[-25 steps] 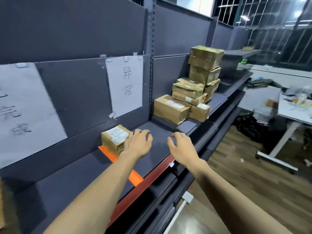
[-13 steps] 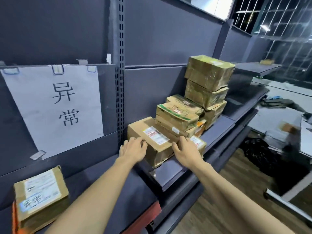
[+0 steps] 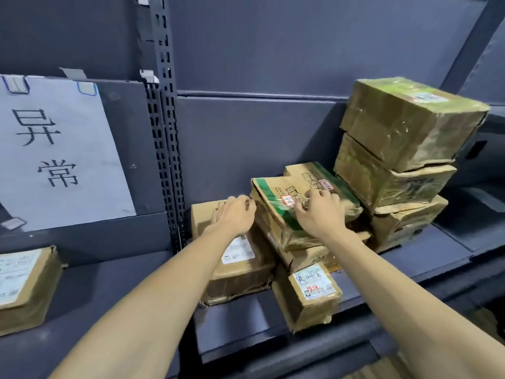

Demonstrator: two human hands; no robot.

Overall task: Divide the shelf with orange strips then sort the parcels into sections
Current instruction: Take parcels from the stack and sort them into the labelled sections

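The fingers (image 3: 306, 204) of the right hand (image 3: 318, 214) are curled over the top face of the green-striped parcel (image 3: 276, 212), which is gripped at its printed label. The fingers (image 3: 240, 199) of the left hand (image 3: 236, 216) are bent against the left edge of the same parcel, at its 9 o'clock side; whether that edge is truly clasped or only touched cannot be told. Below the left wrist a flat brown parcel (image 3: 240, 272) is seen lying on the shelf (image 3: 437, 258). At 5 o'clock from the hands a small labelled parcel (image 3: 308, 294) is set at the shelf's front edge. At 2 o'clock a stack of taped parcels (image 3: 404, 149) is piled against the back panel. At 9 o'clock a paper sign (image 3: 57, 151) is clipped to the panel, and at 8 o'clock a lone parcel (image 3: 24, 285) is seen on the neighbouring shelf section.
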